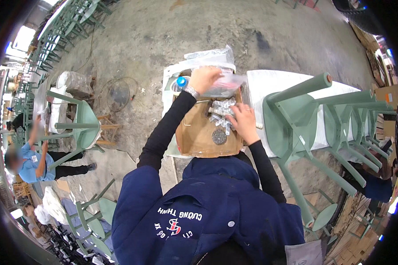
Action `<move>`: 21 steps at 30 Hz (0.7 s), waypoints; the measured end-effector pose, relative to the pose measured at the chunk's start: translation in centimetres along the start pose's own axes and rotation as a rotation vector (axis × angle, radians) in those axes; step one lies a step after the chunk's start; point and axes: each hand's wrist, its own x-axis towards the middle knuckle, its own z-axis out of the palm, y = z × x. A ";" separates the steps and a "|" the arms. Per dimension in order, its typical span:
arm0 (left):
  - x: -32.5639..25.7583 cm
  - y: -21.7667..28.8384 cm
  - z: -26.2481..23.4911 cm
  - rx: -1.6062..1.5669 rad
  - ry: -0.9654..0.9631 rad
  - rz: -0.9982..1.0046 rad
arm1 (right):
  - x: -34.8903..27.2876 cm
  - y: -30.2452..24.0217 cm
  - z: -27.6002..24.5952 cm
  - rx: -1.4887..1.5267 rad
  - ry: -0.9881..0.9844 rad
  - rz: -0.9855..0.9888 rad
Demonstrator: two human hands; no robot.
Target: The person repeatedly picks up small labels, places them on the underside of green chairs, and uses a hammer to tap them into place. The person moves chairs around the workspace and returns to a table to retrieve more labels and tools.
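My left hand [204, 79] is over the far end of a cardboard box [194, 128], its fingers closed on the edge of a clear plastic bag [233, 82] that is blurred. My right hand [244, 120] reaches in over the box's right side. Its fingers are apart at a heap of small clear plastic packets [222, 111], whose contents I cannot make out. Nearer to me in the box lies a round dark grey scouring pad or coil [219, 137]. A bottle with a blue cap [181, 82] stands beside my left wrist.
On the right, green chairs [292, 119] lie tipped in a row over white foam sheeting [269, 84]. Another green chair [82, 123] is at the left, by a person in a light blue shirt [33, 163]. More green chairs [70, 26] stand far left on the concrete floor [132, 53].
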 end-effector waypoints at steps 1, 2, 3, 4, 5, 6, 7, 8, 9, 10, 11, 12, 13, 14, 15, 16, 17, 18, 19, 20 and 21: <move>-0.2 1.1 -0.8 0.008 0.002 0.050 | 0.8 -0.9 -1.7 0.070 0.185 0.038; -0.4 2.6 -1.6 0.011 0.054 0.133 | 1.7 -2.1 -3.8 0.144 0.371 0.080; -0.7 4.0 -3.0 0.006 0.079 0.152 | 2.8 -3.1 -6.2 0.211 0.451 0.092; -1.1 5.4 -4.5 0.006 0.103 0.167 | 4.0 -4.2 -8.7 0.283 0.530 0.101; -1.4 6.6 -6.0 0.007 0.113 0.145 | 4.5 -4.3 -10.1 0.314 0.515 0.061; -1.9 7.5 -7.6 0.013 0.120 0.122 | 4.9 -4.4 -11.5 0.349 0.498 0.021; -2.4 8.4 -8.9 0.015 0.134 0.101 | 5.2 -4.1 -12.3 0.343 0.388 -0.074; -2.8 9.3 -10.2 -0.013 0.161 0.084 | 5.4 -3.9 -12.8 0.343 0.281 -0.166; -3.2 10.1 -11.2 -0.039 0.184 0.068 | 5.5 -4.1 -12.9 0.355 0.300 -0.237; -3.8 10.8 -11.9 -0.065 0.208 0.050 | 5.5 -4.4 -12.5 0.409 0.289 -0.235; -4.7 11.3 -12.2 -0.108 0.203 -0.007 | 5.3 -4.9 -12.1 0.464 0.275 -0.236; -5.8 11.9 -12.3 -0.172 0.177 -0.129 | 5.3 -5.5 -11.6 0.528 0.261 -0.237; -7.2 12.4 -12.0 -0.236 0.153 -0.253 | 5.3 -6.0 -10.8 0.557 0.218 -0.256; -8.6 12.7 -11.6 -0.302 0.134 -0.376 | 5.1 -6.7 -10.0 0.565 0.187 -0.279; -10.1 12.7 -10.6 -0.438 0.202 -0.449 | 4.9 -7.5 -9.1 0.578 0.159 -0.306; -11.5 13.1 -10.2 -0.440 0.257 -0.486 | 4.7 -8.2 -8.3 0.590 0.130 -0.333; -12.6 13.8 -9.9 -0.452 0.313 -0.519 | 4.4 -8.6 -7.7 0.601 0.104 -0.355; -13.5 14.4 -9.8 -0.463 0.369 -0.552 | 4.2 -9.2 -7.0 0.621 0.089 -0.348; -14.3 14.9 -10.0 -0.445 0.364 -0.673 | 4.0 -9.6 -6.3 0.640 0.074 -0.339; -14.9 15.1 -9.7 -0.416 0.391 -0.732 | 3.8 -9.9 -5.7 0.657 0.054 -0.339; -15.6 15.0 -9.0 -0.388 0.416 -0.788 | 3.7 -9.7 -5.0 0.654 -0.003 -0.349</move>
